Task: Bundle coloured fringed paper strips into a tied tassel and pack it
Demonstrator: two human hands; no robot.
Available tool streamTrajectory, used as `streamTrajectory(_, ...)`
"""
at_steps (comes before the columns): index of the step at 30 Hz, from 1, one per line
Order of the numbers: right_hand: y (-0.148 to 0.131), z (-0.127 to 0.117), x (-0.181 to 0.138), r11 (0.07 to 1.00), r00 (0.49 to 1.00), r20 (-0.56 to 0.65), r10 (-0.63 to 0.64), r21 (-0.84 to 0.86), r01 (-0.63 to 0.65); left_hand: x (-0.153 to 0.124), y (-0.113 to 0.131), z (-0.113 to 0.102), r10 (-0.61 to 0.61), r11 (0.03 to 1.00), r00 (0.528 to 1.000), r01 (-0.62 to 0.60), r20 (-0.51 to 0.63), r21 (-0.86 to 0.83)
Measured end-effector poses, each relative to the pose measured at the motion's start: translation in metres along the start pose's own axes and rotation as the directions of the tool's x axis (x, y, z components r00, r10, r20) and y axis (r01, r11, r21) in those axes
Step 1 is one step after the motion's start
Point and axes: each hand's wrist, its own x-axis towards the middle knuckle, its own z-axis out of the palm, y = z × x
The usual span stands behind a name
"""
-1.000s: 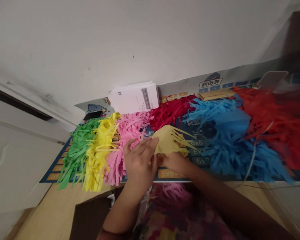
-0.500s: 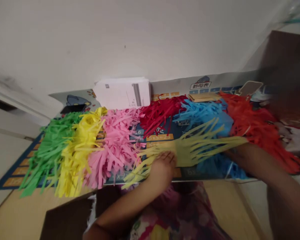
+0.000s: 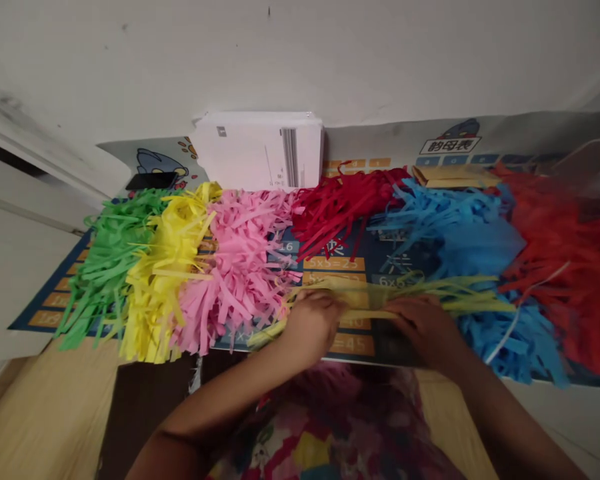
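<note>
**Yellow fringe, both hands on it**

Yellow paper fringe (image 3: 375, 295): you are holding it lengthwise, low over the mat (image 3: 330, 263), near the mat's front edge. Its loose strips are trailing right, over the blue pile (image 3: 455, 230).

Left hand (image 3: 310, 323): you are closing it around the fringe's left part.

Right hand (image 3: 423, 327): you are gripping the fringe's middle, fingers curling down on it.

Shredded paper is lying in a row across the mat, left to right: green pile (image 3: 113, 257), yellow pile (image 3: 167, 260), pink pile (image 3: 240, 260), dark red pile (image 3: 345, 203), blue pile, red pile (image 3: 565, 260). The pink pile is lying just beside your left hand.

White paper stack (image 3: 260, 150): it is sitting against the wall, behind the pink pile.

Tan card (image 3: 455, 175): it is lying behind the blue pile.
</note>
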Motion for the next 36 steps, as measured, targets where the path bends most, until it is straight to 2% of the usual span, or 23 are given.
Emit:
streamTrajectory(5, 0.005, -0.004, 0.009, 0.977, 0.985, -0.062, 0.164, -0.130, -0.171, 0.020, -0.012, -0.014, -0.071, 0.997, 0.995, 0.070, 0.064, 0.017)
streamTrajectory(8, 0.004, -0.002, 0.016, 0.960, 0.972, -0.061, 0.229, -0.151, -0.235, 0.036, -0.015, -0.017, -0.146, 0.989, 0.981, 0.141, 0.126, 0.043)
streamTrajectory(12, 0.009, -0.001, 0.020, 0.959, 0.967, -0.054, 0.249, -0.123, -0.254, 0.051, -0.019, -0.016, -0.218, 0.974, 0.961, 0.203, 0.169, 0.104)
streamTrajectory(20, 0.005, 0.003, 0.021, 0.954, 0.950, -0.149, 0.273, -0.087, -0.287, 0.058, -0.022, -0.015, -0.261, 0.958, 0.946, 0.229, 0.193, 0.174)
streamTrajectory(29, 0.004, 0.004, 0.025, 0.933, 0.936, -0.094, 0.340, -0.094, -0.348, 0.064, -0.021, -0.017, -0.277, 0.946, 0.931, 0.220, 0.238, 0.239)
streamTrajectory(36, 0.004, 0.004, 0.026, 0.928, 0.934, -0.075, 0.350, -0.106, -0.356, 0.064, -0.023, -0.015, -0.281, 0.936, 0.933, 0.215, 0.224, 0.278)
